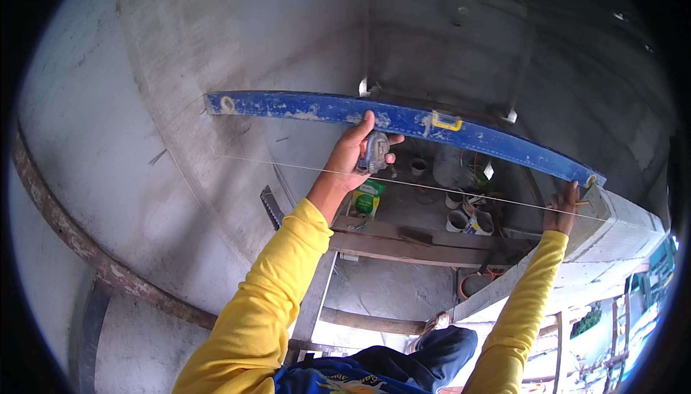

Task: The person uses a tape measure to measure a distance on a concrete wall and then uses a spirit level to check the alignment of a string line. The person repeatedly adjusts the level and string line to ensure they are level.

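Best steadied long blue metal level (288, 108) at twelve o'clock, left grip (350, 149) clenched round grey tape measure (375, 155); couldn't read right grip (562, 212).

From the centre of the view, a green-and-yellow bag (367, 198) stands just off at five o'clock, beyond brown planks (381, 240) lying farther out the same way. A small bucket (418, 168) sits at three o'clock, with a pale bucket (456, 221) between three and four. An orange-rimmed tub (473, 285) shows at four, greenery (589, 318) well beyond it. Between eight and nine lie a dark flat blade (271, 207) and, farther out, a rusty-brown pole (108, 268); a grey far wall (439, 48) rises at one
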A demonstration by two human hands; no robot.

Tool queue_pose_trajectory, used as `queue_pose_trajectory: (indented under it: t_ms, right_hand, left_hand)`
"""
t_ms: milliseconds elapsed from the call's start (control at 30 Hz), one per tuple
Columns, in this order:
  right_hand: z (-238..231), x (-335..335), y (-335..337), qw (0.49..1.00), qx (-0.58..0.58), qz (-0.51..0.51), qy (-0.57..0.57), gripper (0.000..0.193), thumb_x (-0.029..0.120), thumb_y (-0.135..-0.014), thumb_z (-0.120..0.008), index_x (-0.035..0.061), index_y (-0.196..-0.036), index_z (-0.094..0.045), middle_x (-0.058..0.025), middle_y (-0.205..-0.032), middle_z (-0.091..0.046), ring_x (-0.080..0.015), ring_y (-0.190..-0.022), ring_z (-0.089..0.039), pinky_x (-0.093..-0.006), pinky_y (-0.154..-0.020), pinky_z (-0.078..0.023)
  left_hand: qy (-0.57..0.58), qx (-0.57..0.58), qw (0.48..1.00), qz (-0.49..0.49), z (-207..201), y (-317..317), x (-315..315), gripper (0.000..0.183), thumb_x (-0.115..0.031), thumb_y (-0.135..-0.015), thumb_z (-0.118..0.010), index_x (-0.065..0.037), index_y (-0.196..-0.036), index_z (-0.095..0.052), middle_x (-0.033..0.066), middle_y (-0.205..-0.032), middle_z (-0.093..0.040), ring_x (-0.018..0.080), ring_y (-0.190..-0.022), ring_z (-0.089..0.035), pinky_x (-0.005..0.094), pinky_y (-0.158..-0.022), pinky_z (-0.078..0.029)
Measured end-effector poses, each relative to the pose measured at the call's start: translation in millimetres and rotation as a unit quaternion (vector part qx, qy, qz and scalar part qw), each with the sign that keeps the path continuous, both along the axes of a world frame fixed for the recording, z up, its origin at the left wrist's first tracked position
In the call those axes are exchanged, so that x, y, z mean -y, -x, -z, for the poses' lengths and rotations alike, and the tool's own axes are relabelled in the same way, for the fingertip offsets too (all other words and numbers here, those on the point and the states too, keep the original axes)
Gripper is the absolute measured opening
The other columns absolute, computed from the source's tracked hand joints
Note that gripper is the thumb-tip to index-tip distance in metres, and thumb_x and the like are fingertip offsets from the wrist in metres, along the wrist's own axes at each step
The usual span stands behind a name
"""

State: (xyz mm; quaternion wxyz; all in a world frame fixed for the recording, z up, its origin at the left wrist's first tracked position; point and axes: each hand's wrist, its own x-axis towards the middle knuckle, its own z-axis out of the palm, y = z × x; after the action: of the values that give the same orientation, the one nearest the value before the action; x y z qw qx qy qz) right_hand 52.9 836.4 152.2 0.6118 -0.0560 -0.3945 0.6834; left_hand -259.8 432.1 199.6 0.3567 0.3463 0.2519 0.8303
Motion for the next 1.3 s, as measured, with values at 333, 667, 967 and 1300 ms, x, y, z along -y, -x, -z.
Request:
queue_pose_trajectory:
  t_ms: [333, 667, 967, 1300]
  right_hand:
    - [-7.8, 22.2, 4.1, 0.999, -0.002, -0.003, 0.036, 0.021, 0.033, -0.094, -0.076, 0.0202, -0.106, -0.063, 0.0057, -0.096, -0.063, -0.0101, -0.072, -0.055, -0.0215, -0.051, -0.035]
    - [-17.7, 28.4, -5.9, 1.000, -0.012, -0.008, 0.004, 0.018, 0.029, -0.100, -0.069, 0.0150, -0.108, -0.061, 0.0030, -0.098, -0.067, -0.0061, -0.068, -0.055, -0.0222, -0.052, -0.034]
    - [-14.0, 22.6, -10.3, 1.000, -0.012, -0.006, -0.003, 0.017, 0.030, -0.101, -0.067, 0.0157, -0.108, -0.060, 0.0027, -0.097, -0.066, -0.0072, -0.067, -0.054, -0.0222, -0.052, -0.034]
    - [28.1, -26.3, -21.6, 0.998, 0.029, -0.022, 0.060, 0.039, 0.037, -0.102, -0.061, 0.0179, -0.135, -0.059, -0.0037, -0.129, -0.061, -0.0224, -0.117, -0.057, -0.0408, -0.093, -0.047]
  left_hand:
    - [0.002, 0.007, 1.000, 0.003, 0.8, -1.9, 2.4, 0.042, -0.042, -0.102, -0.061, -0.005, -0.120, -0.064, 0.0145, -0.114, -0.072, 0.0286, -0.107, -0.069, 0.0370, -0.068, -0.055]
    - [0.020, 0.004, 1.000, -0.014, 5.9, -1.8, 0.5, 0.042, -0.044, -0.103, -0.059, -0.008, -0.124, -0.063, 0.0112, -0.118, -0.071, 0.0290, -0.112, -0.066, 0.0373, -0.070, -0.050]
    - [0.019, -0.001, 1.000, -0.002, 5.7, -2.1, -3.0, 0.045, -0.046, -0.104, -0.056, -0.007, -0.125, -0.063, 0.0118, -0.119, -0.071, 0.0290, -0.112, -0.066, 0.0362, -0.069, -0.050]
    - [0.056, -0.021, 0.997, -0.051, 21.3, 6.8, -8.0, 0.042, -0.040, -0.098, -0.068, -0.008, -0.124, -0.061, 0.0118, -0.122, -0.068, 0.0305, -0.114, -0.068, 0.0491, -0.078, -0.062]
